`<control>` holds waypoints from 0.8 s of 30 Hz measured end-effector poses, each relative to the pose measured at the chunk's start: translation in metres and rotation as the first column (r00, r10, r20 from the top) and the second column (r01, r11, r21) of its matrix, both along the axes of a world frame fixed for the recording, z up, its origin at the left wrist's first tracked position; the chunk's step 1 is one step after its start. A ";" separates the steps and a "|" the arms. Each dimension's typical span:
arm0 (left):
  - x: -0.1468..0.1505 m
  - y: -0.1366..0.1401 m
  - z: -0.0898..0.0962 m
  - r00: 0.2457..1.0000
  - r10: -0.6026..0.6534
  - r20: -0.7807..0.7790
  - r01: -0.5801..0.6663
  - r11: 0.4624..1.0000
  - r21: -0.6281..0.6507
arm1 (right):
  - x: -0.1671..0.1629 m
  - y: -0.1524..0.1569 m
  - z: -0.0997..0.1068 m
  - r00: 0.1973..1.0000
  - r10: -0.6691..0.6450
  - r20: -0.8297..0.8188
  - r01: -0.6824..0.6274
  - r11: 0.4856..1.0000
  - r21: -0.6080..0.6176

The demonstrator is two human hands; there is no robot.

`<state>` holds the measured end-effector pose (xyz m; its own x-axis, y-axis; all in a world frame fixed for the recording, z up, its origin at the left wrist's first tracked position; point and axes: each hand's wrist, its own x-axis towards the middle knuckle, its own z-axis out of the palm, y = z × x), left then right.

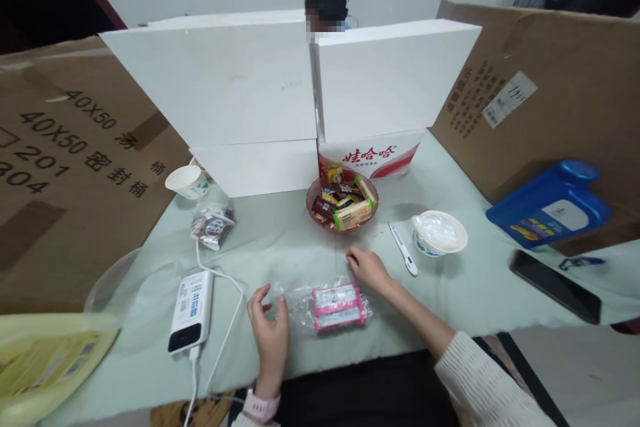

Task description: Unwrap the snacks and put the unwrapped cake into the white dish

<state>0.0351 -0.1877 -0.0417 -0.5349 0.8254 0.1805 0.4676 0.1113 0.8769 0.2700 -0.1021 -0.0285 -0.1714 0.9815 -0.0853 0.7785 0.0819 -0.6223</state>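
Note:
A pink and white packet (339,307) lies on the cloth in front of me, with a clear plastic wrapper (296,301) around it and spreading to its left. My left hand (270,330) is just left of the wrapper, thumb and fingers apart and curved, holding nothing. Beyond the packet to the right, my right hand (369,269) rests low over the cloth with its fingers curled together; whether anything is inside them is hidden. A white utility knife (403,250) lies to the right of that hand. A red glass bowl (342,225) of wrapped snacks (354,214) stands beyond both hands.
On the left are a power bank (190,310) with a white cable (235,327), a dark snack bag (213,225) and a paper bowl (187,181). On the right stand another paper bowl (440,233), a phone (555,285) and a blue bottle (550,203). White boxes (225,80) screen a person behind.

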 end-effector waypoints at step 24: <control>-0.007 -0.031 0.015 0.322 -0.599 -0.733 0.823 0.560 -0.097 | 0.012 -0.066 0.010 0.925 0.379 -0.031 -0.376 0.924 0.061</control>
<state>0.0282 -0.2191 -0.0268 0.5917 0.6797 0.4335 0.6529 -0.7194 0.2369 0.2818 -0.1678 -0.0181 -0.5325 0.8462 -0.0198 0.6568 0.3983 -0.6402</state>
